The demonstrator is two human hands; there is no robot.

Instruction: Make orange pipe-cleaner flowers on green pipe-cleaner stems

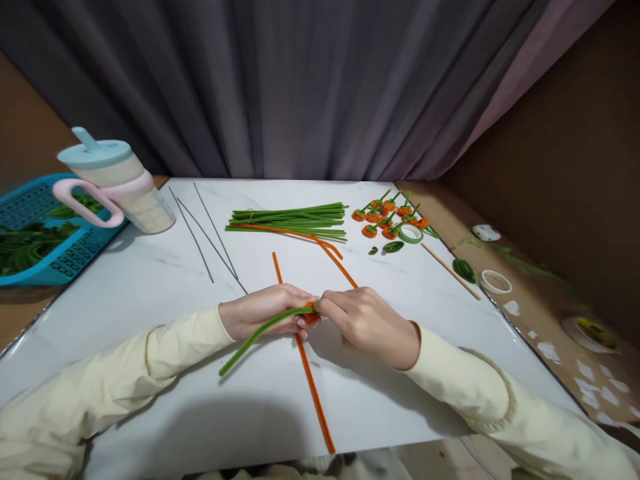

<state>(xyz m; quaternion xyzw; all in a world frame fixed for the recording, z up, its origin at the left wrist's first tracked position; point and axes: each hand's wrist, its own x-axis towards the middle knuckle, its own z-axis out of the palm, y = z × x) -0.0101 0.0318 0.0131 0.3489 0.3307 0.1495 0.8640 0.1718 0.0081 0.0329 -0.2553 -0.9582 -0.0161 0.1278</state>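
Between my two hands is a small orange pipe-cleaner flower, with a green pipe cleaner curving from it down to the left. My left hand is closed around the flower's left side. The fingers of my right hand pinch at its right side, where the green meets the orange; the exact grip is partly hidden. Under my hands a long orange pipe cleaner lies on the white table. Another orange pipe cleaner runs beyond my right hand.
A bundle of green pipe cleaners lies ahead, with several finished orange flowers and green tape to its right. Thin wires, a tumbler and a blue basket are left. White tape and a wooden stick are right.
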